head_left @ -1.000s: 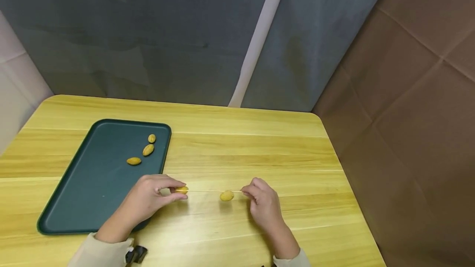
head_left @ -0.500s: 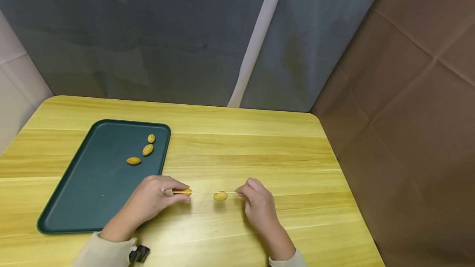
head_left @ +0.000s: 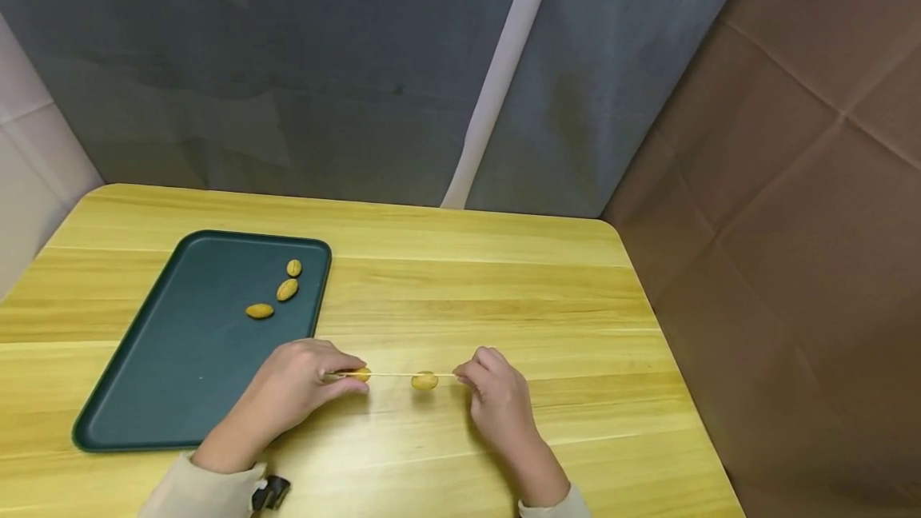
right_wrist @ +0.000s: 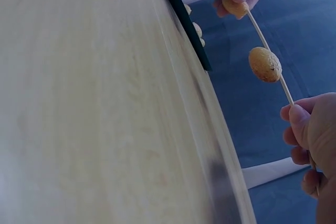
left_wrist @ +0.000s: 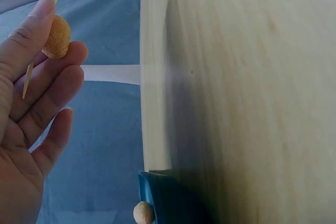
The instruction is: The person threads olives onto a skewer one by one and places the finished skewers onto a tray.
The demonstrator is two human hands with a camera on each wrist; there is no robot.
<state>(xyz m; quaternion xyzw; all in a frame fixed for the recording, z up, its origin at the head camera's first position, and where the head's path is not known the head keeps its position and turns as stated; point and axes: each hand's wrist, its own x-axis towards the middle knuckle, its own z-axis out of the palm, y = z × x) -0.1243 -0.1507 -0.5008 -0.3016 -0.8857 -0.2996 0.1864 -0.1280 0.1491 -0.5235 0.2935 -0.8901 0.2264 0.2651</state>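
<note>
A thin wooden skewer (head_left: pixel 392 375) runs level between the two hands, low over the table. My left hand (head_left: pixel 291 382) pinches a small yellow oval fruit (left_wrist: pixel 56 38) between thumb and fingertips; the skewer passes through it, its pointed tip sticking out toward the palm in the left wrist view. Further along the skewer sits a second yellow oval fruit (right_wrist: pixel 265 64), between the hands and touched by neither. My right hand (head_left: pixel 504 398) grips the skewer's other end, with the tail running under its curled fingers in the right wrist view.
At the left lies a dark green tray (head_left: pixel 173 366), its right edge partly under the left hand. On it rest three more fruits: one (head_left: pixel 259 311), a second (head_left: pixel 287 289) and a third (head_left: pixel 294 268). Cloth screens (head_left: pixel 360 86) stand behind the wooden table (head_left: pixel 504 278).
My right hand has moved left with the skewer and its second fruit, closer to the left hand. The skewer's tip now reaches further past the pinched fruit, which shifted slightly right.
</note>
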